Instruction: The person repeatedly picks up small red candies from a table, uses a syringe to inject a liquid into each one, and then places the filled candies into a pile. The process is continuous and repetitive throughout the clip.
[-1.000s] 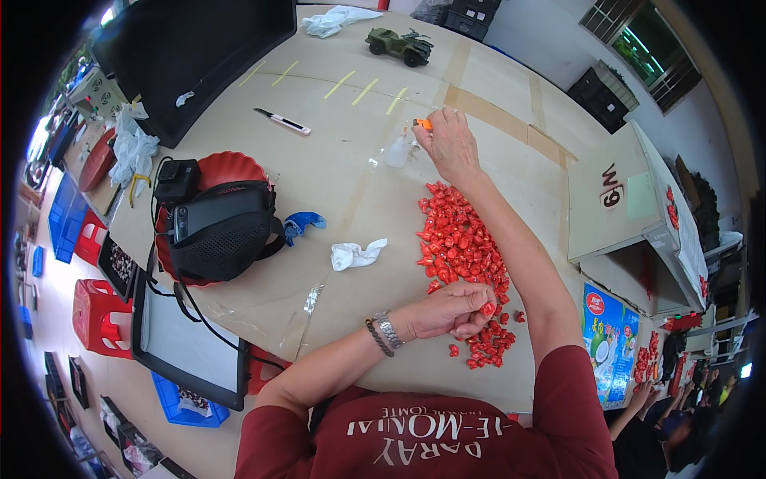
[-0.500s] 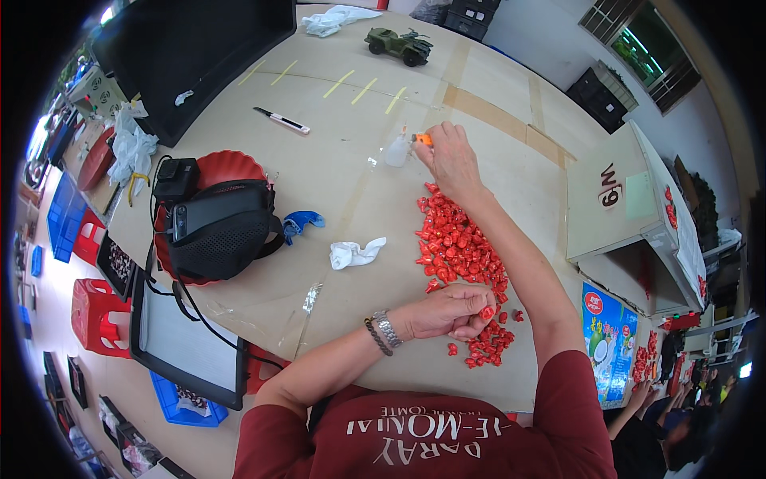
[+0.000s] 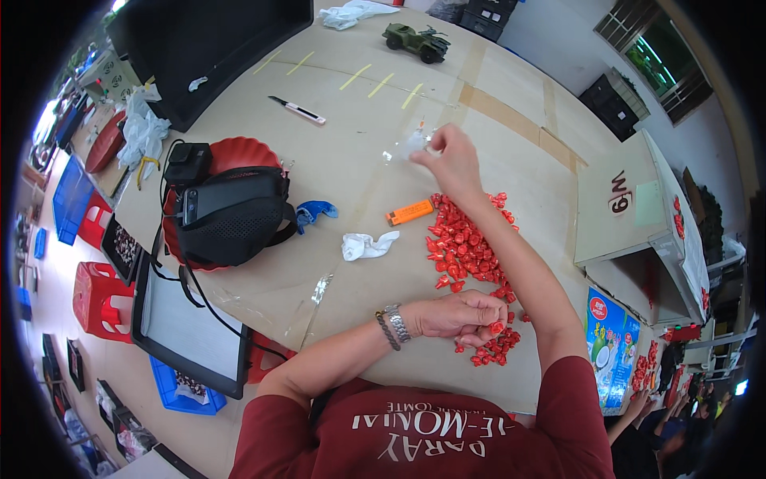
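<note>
My left hand (image 3: 459,318) is closed, pinching a small red plastic piece (image 3: 496,327) that shows at its fingertips. Under and beyond it lies a heap of similar red pieces (image 3: 463,243), with a smaller cluster (image 3: 496,349) on the near side. My right hand (image 3: 453,164) is reached out over the table past the heap, fingers curled together. Its fingertips are right beside a small translucent bottle (image 3: 415,144) with a thin orange tip on top. Whether they hold anything small is hidden. An orange lighter (image 3: 409,211) lies on the table at the heap's left edge.
To the left, a red scalloped basin (image 3: 243,150) holds a black mesh case (image 3: 235,215). Around it are a blue scrap (image 3: 315,213), crumpled white tissue (image 3: 369,246) and a utility knife (image 3: 298,110). Farther off stands a green toy vehicle (image 3: 416,41); a box (image 3: 626,211) is at right.
The orange lighter has left my right hand and now lies beside the heap. My right hand is still near the small bottle. The left keeps its red piece; the view has shifted slightly.
</note>
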### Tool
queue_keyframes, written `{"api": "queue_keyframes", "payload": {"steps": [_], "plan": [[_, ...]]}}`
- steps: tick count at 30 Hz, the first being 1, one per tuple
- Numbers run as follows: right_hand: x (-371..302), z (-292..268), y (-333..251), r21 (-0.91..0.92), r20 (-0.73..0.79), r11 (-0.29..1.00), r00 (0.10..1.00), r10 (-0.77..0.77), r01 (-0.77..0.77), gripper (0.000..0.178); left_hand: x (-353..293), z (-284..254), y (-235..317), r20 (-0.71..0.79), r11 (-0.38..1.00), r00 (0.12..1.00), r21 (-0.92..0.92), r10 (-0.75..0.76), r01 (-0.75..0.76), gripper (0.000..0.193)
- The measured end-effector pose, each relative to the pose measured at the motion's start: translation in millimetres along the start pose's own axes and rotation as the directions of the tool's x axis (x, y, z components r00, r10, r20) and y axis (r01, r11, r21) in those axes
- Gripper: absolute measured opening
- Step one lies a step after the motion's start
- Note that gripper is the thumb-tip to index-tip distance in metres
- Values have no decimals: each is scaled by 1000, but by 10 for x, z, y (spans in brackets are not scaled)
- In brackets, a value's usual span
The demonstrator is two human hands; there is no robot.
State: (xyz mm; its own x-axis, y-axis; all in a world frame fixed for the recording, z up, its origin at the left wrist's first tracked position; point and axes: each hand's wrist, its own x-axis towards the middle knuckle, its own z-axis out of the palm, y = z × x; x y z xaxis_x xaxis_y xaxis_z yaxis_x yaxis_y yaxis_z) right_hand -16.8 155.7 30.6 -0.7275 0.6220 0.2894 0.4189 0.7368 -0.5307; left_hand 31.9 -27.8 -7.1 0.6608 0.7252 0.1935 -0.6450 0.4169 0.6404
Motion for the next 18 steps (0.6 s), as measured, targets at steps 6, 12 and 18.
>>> {"api": "queue_keyframes", "payload": {"steps": [6, 12, 18], "plan": [[227, 410, 273, 262, -76, 956, 985, 155, -130, 46, -5, -17, -38, 25, 1000, 1000, -3, 15, -15, 37], [222, 452, 410, 427, 24, 900, 996, 80, -83, 37, 14, -51, -80, 60, 1000, 998, -31, -4, 5, 32], [-471, -114, -244, 258, 69, 922, 946, -315, 288, 30, -18, -23, -92, 53, 1000, 998, 4, -31, 31, 33]]}}
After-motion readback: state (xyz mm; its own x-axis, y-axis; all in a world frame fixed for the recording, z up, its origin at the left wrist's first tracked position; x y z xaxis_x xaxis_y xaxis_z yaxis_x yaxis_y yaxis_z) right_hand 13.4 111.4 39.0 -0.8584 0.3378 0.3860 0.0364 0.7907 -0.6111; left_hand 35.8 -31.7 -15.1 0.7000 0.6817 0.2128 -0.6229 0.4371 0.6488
